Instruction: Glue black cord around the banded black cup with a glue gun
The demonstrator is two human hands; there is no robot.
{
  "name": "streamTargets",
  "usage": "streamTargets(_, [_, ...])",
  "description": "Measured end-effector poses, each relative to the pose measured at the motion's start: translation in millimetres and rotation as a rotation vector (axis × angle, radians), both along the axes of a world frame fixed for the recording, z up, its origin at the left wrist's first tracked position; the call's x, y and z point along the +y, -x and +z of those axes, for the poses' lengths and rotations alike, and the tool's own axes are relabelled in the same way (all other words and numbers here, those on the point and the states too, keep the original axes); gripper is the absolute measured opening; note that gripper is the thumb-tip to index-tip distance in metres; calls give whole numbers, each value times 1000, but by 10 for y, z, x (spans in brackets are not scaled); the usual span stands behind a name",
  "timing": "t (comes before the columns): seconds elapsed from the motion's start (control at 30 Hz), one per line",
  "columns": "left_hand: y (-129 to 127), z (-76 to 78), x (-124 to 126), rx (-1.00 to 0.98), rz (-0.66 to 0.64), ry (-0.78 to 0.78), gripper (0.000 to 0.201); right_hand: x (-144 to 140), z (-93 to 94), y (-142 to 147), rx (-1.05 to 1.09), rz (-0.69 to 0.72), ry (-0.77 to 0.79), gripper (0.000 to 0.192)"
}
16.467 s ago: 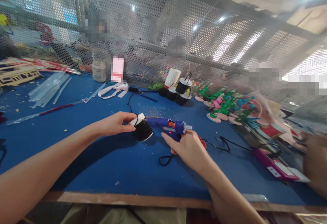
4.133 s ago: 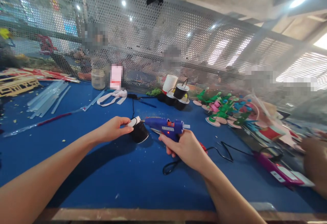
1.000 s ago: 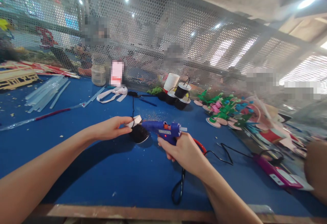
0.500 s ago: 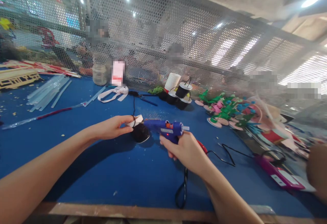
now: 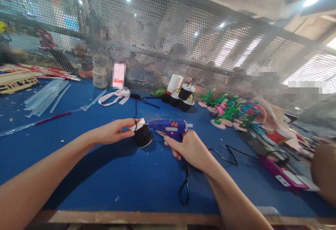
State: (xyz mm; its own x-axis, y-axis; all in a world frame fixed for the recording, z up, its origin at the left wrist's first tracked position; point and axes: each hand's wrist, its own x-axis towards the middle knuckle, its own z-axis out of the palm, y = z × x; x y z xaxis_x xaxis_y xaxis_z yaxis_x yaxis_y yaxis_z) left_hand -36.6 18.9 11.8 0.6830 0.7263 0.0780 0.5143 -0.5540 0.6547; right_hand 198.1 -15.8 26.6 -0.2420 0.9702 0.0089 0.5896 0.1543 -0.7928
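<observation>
We held a small black cup near the middle of the blue table, a little toward its far edge, with our left hand. The cup lay tilted on its side on the table, and a white strip rested on its upper rim. Our left thumb and fingertips were pinched together on that strip and rim; a thin black loop showed just beside them.

Our right hand was wrapped shut around the handle of a blue glue gun, its fingers curled tight under the body. The gun pointed left, and its nozzle came right up to the white strip; we could not tell whether it touched. A small red light glowed on the gun's side. Its black cord ran from under our hand toward the near edge and looped there.

Toward the far edge stood a group of black and white cups, with a white ribbon and a jar to their left. Clear glue sticks lay near the far left corner. Green and pink foam pieces were piled toward the right edge, near a purple tool.
</observation>
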Motion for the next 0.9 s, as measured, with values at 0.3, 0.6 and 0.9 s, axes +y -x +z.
streamTargets(0.3, [-3, 9, -2, -29, -6, 15, 20, -1, 13, -3, 2, -6, -2, 21])
streamTargets(0.6, [4, 6, 5, -17, -6, 10, 23, -14, 32, -1, -22, -13, 2, 22])
streamTargets(0.9, [-2, 25, 0, -6, -7, 8, 24, -36, 33, 6, -24, -22, 4, 22])
